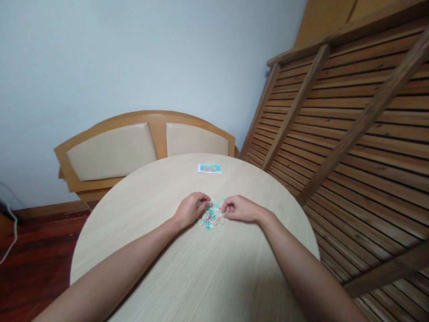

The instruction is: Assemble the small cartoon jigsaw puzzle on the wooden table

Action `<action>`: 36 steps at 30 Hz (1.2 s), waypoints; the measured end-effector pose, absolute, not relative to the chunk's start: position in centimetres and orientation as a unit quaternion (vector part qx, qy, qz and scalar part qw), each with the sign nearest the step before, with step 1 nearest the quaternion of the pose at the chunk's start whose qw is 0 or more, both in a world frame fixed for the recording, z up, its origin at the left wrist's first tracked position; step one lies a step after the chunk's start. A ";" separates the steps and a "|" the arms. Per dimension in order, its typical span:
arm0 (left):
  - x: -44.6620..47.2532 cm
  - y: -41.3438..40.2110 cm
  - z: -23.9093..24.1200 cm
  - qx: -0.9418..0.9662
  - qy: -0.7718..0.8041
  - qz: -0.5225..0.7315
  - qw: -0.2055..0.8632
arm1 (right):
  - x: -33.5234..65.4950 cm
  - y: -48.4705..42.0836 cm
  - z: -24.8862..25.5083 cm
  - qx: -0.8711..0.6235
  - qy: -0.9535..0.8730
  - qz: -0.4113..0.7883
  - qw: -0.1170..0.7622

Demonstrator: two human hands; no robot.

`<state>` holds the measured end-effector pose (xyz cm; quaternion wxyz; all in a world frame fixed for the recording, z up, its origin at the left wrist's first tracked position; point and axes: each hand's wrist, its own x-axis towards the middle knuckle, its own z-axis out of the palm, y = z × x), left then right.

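Because the pieces [210,219] lie heaped within reach near the middle of the table [140,210], the left hand [193,209] and right hand [239,208] can work them from opposite sides. Each hand is at the heap's edge, fingers curled inward, a posture apparently suited to small, flat items. Whether either pinches a piece cannot be determined; the fingertips are too small and partly hidden. Beyond the heap, well apart from it, lies a printed card [209,168], presumably placed there to remain visible without obstructing the hands.
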<state>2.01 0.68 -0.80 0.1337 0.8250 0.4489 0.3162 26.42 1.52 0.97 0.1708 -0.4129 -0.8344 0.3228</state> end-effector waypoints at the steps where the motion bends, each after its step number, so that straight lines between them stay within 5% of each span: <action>1: 2.0 0.8 -0.8 0.826 0.454 0.312 0.118 | 26.5 1.5 1.0 -0.411 -0.832 0.330 0.173; 9: 2.4 1.0 -0.9 0.836 0.472 0.266 0.084 | 27.8 1.7 1.5 -0.421 -0.818 0.344 0.188; 19: 2.6 1.0 -1.3 0.848 0.462 0.243 0.097 | 26.7 2.1 1.1 -0.491 -0.843 0.094 0.201; 36: 1.3 -0.5 0.4 0.860 0.459 0.201 0.095 | 26.9 2.1 1.2 -0.464 -0.865 0.087 0.172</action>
